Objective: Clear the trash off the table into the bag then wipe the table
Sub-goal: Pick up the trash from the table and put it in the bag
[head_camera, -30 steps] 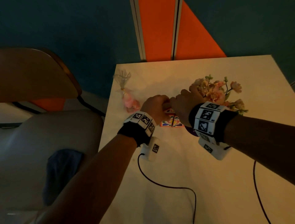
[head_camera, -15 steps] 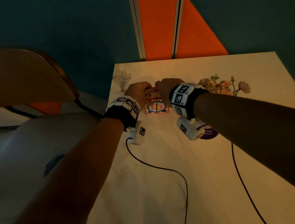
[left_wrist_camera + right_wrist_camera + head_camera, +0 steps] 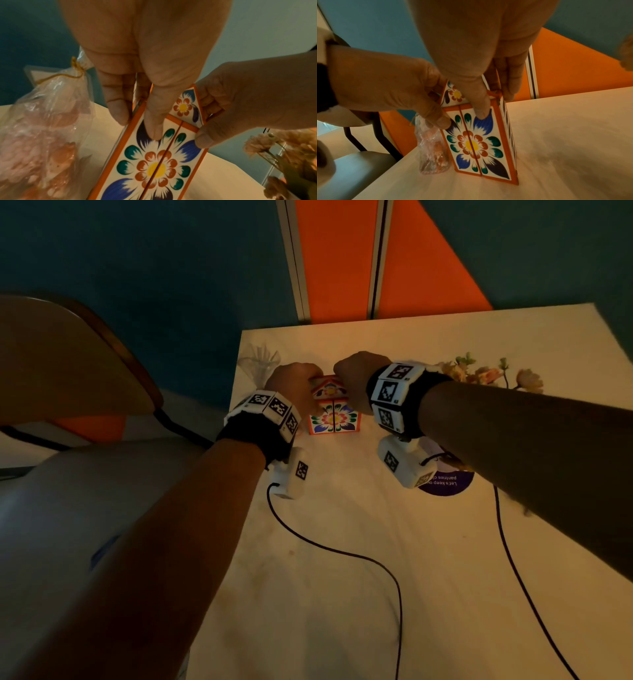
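Note:
A house-shaped box [image 3: 334, 419] painted with a flower, orange-edged, stands upright on the pale table [image 3: 445, 577] near its far left corner. My left hand [image 3: 298, 385] grips its roof from the left, thumb on the painted front [image 3: 154, 169]. My right hand [image 3: 356, 378] grips the roof from the right, thumb pressed on the front [image 3: 476, 146]. A clear plastic bag [image 3: 258, 361] tied with gold string, holding pink pieces [image 3: 42, 128], stands right beside the box on its left [image 3: 431, 148].
A bunch of pale pink flowers [image 3: 486, 374] lies to the right of the box. A round purple sticker [image 3: 448, 484] shows under my right wrist. Two black cables [image 3: 342, 553] trail over the table. A wooden chair [image 3: 68, 361] and a white seat [image 3: 85, 508] stand at the left.
Both hands have carried the box left and away from the flowers, to stand beside the plastic bag. The grip on the roof is unchanged.

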